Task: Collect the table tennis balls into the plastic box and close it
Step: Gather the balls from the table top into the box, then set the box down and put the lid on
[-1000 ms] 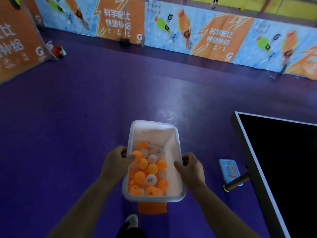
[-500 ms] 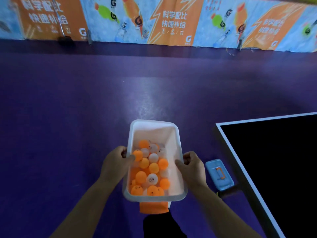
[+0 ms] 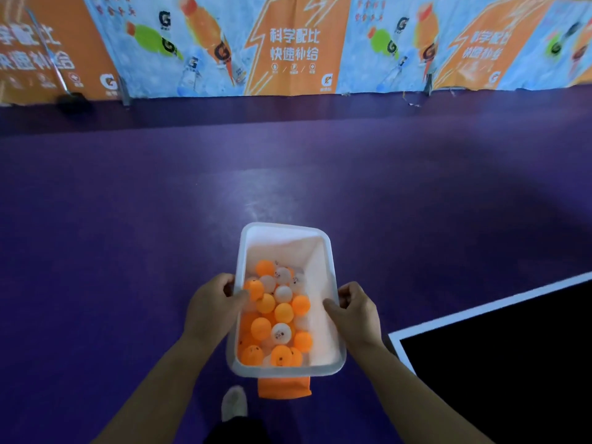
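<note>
I carry a white translucent plastic box [image 3: 285,233] in front of me, lidless, above the purple floor. Several orange and white table tennis balls [image 3: 275,318] fill its near half. My left hand [image 3: 213,307] grips the box's left rim, thumb over the edge. On the opposite side my right hand [image 3: 355,310] grips the right rim with curled fingers. An orange piece [image 3: 284,387] shows just below the box's near end. No lid is in view.
The dark table tennis table [image 3: 499,363] with its white edge line juts in at the lower right. Orange and blue sponsor barriers [image 3: 294,49] line the far side of the purple floor [image 3: 128,235]. My shoe [image 3: 234,403] shows below the box.
The view has swung to the right while I walk. The barriers now run straight across the top, the table corner sits lower right, and the blue lid on the floor has left view. Both hands keep their grip.
</note>
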`<control>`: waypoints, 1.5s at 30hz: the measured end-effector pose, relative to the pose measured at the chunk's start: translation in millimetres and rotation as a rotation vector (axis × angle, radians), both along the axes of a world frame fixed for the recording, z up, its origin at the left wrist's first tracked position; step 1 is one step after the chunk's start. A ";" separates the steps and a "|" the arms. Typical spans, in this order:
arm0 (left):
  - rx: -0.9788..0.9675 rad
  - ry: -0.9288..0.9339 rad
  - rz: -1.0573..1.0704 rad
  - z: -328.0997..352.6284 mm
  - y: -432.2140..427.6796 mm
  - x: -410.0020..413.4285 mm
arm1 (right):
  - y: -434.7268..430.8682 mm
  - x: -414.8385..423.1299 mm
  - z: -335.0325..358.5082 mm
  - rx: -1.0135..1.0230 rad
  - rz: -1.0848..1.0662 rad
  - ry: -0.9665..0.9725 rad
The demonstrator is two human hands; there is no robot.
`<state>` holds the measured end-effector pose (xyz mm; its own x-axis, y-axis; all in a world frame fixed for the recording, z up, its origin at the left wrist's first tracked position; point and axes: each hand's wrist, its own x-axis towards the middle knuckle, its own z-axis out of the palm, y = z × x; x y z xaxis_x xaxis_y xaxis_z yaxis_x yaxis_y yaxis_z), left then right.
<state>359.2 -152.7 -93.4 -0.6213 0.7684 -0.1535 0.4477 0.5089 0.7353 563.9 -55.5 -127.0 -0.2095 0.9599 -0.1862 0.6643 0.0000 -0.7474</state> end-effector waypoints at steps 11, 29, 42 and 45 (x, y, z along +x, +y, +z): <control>-0.048 0.024 -0.380 -26.1 299.3 -26.1 | 217.5 -1.3 -20.6 -0.065 -0.383 0.015; -0.165 -0.005 -1.056 -54.4 694.1 123.5 | 459.5 97.2 -40.5 -0.177 -1.111 0.050; -0.220 -0.019 -1.409 -68.9 875.4 321.0 | 581.9 226.5 -53.5 -0.299 -1.390 0.045; -0.255 -0.019 -1.540 -86.1 906.0 379.9 | 596.1 255.9 -69.0 -0.349 -1.500 0.045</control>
